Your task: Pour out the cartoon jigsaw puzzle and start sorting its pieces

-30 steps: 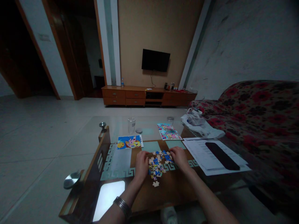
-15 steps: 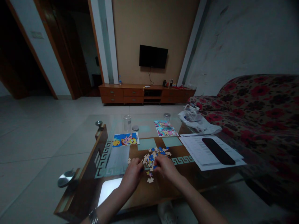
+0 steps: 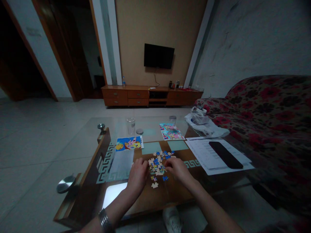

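Observation:
A loose pile of jigsaw puzzle pieces [image 3: 156, 164], some blue and some bare tan, lies on the glass-topped table. My left hand [image 3: 138, 172] is at the pile's left side with its fingers curled in; whatever they hold is hidden. At the right edge of the pile, the fingers of my right hand [image 3: 178, 168] are bent together in a pinch, and I cannot make out what is between them. Nearer to me lie a blue puzzle piece [image 3: 165, 178] and a tan puzzle piece [image 3: 155, 185], apart from the pile.
Beyond the pile are a cartoon picture sheet [image 3: 129, 143] and a second colourful sheet [image 3: 172, 131]. A clear jar [image 3: 131, 126] stands near a round lid [image 3: 139, 131]. Rightward are papers [image 3: 206, 161] under a black phone-like slab [image 3: 225, 155], and a plastic bag [image 3: 204, 124].
My right hand has shifted a little right and up, away from a blue piece that now lies alone in front of the pile. My left hand has moved slightly left and up.

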`<state>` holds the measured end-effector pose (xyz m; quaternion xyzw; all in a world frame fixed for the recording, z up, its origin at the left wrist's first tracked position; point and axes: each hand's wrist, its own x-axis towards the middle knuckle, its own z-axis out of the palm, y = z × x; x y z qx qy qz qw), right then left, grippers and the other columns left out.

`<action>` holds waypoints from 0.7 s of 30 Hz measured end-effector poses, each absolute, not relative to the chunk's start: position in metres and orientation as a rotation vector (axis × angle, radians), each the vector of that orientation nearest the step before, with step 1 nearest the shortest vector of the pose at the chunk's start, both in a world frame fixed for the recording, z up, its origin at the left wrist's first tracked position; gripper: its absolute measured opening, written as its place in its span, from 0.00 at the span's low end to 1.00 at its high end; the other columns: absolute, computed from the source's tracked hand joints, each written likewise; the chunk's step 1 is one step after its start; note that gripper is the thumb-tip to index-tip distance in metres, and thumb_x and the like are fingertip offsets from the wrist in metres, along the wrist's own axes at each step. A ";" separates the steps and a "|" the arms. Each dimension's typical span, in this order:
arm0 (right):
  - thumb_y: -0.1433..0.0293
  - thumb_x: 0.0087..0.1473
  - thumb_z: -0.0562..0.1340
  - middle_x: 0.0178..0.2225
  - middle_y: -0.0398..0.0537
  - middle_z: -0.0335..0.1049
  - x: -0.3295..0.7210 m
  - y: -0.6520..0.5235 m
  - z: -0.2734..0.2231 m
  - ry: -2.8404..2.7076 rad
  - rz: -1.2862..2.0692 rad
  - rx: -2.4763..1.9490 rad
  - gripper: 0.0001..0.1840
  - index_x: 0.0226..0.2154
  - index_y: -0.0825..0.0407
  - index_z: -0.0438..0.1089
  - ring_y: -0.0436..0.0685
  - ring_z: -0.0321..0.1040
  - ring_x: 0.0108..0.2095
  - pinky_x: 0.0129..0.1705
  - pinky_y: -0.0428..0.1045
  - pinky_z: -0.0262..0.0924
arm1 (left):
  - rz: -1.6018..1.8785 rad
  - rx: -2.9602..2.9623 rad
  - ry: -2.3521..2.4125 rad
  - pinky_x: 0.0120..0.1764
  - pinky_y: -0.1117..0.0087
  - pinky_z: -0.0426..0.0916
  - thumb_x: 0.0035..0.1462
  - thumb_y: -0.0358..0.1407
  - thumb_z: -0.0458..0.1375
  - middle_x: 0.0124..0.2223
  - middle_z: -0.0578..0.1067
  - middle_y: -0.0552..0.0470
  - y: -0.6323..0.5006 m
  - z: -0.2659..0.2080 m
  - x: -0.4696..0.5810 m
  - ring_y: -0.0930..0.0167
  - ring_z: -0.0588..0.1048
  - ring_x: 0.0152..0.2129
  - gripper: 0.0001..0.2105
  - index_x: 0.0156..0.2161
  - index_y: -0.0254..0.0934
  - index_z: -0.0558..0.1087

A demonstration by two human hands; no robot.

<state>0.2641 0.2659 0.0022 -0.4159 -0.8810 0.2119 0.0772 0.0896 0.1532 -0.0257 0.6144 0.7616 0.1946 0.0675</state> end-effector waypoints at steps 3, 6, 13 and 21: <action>0.76 0.52 0.59 0.38 0.49 0.75 0.251 0.271 0.001 -2.642 0.579 -1.134 0.11 0.36 0.51 0.76 0.56 0.69 0.40 0.43 0.47 0.57 | 0.551 1.822 2.302 0.44 0.65 0.60 0.57 0.30 0.52 0.44 0.70 0.48 0.162 -0.031 0.088 0.65 0.67 0.43 0.08 0.40 0.37 0.71; 0.73 0.54 0.60 0.42 0.51 0.72 0.235 0.275 -0.005 -2.682 0.507 -1.078 0.15 0.44 0.49 0.75 0.58 0.66 0.45 0.46 0.48 0.56 | 0.578 1.795 2.285 0.44 0.66 0.60 0.55 0.29 0.53 0.43 0.71 0.49 0.163 -0.033 0.086 0.66 0.68 0.43 0.07 0.39 0.37 0.71; 0.73 0.50 0.64 0.39 0.51 0.70 0.219 0.279 -0.007 -2.706 0.466 -1.196 0.08 0.36 0.52 0.76 0.57 0.66 0.42 0.43 0.48 0.56 | 0.476 1.768 2.341 0.42 0.66 0.60 0.53 0.27 0.53 0.42 0.71 0.47 0.149 -0.019 0.081 0.64 0.68 0.42 0.08 0.37 0.37 0.71; 0.74 0.47 0.64 0.32 0.46 0.72 0.221 0.281 -0.010 -2.611 0.534 -1.197 0.02 0.27 0.52 0.72 0.54 0.66 0.34 0.34 0.45 0.52 | 0.442 1.836 2.412 0.44 0.61 0.57 0.56 0.30 0.52 0.45 0.70 0.47 0.152 -0.011 0.089 0.60 0.66 0.45 0.09 0.42 0.38 0.71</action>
